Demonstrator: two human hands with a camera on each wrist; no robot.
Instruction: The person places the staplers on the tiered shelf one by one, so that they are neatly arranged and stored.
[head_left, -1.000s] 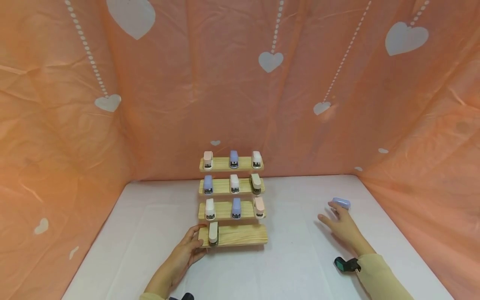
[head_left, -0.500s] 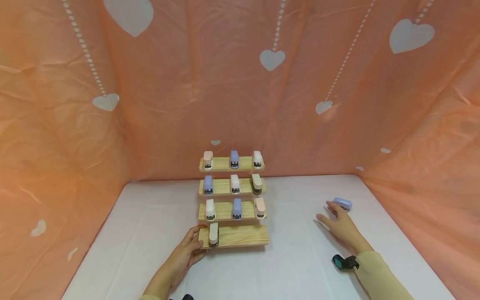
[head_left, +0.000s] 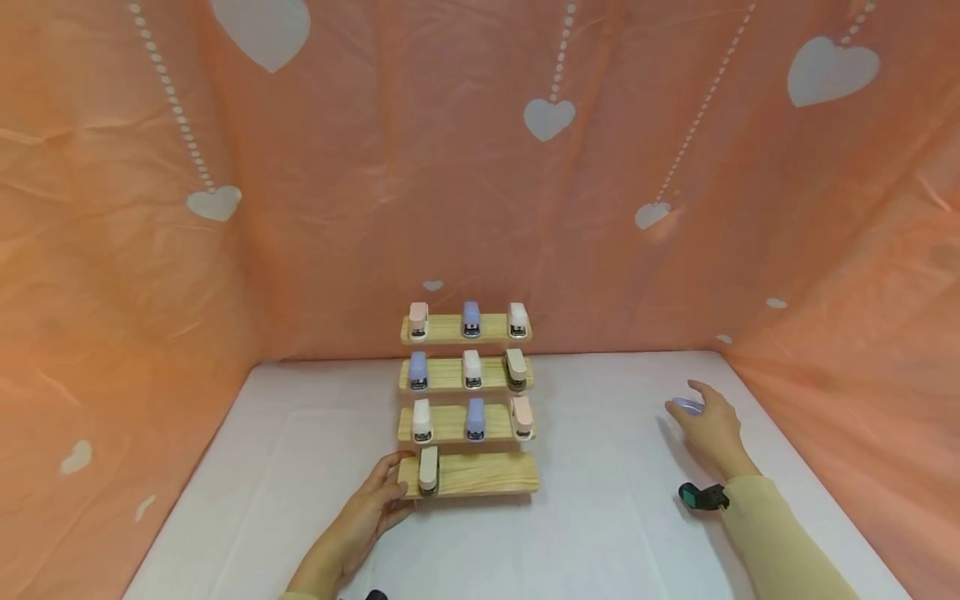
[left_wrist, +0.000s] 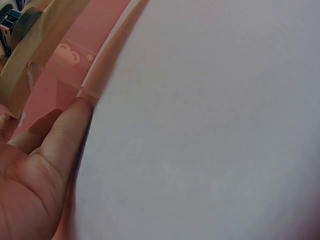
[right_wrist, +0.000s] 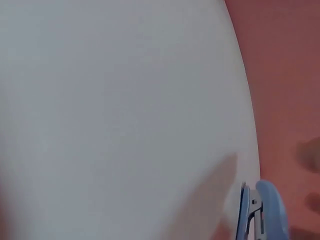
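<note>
A tiered wooden display rack (head_left: 487, 473) with clear supports stands on the white table. My left hand (head_left: 366, 507) holds the left end of its lowest board, beside a beige mini stapler (head_left: 428, 469). The left wrist view shows my left fingers (left_wrist: 67, 135) at a clear support (left_wrist: 62, 77). At the right, a lavender mini stapler (head_left: 688, 406) lies on the table, partly hidden by my right hand (head_left: 712, 427). Thumb and fingers are spread around this stapler (right_wrist: 270, 212); in the right wrist view a gap shows between it and the visible fingertips (right_wrist: 311, 155).
Pink (head_left: 418, 320), lavender (head_left: 471, 319) and white staplers (head_left: 517, 320) sit on the top board. The two middle boards carry several more, including a beige one (head_left: 515, 369). An orange curtain (head_left: 360, 208) with hearts encloses the white table (head_left: 585, 533) at the back and sides.
My right hand has moved right and forward, from just left of the lavender stapler to around it. The left hand keeps its place on the rack. The head view has shifted slightly.
</note>
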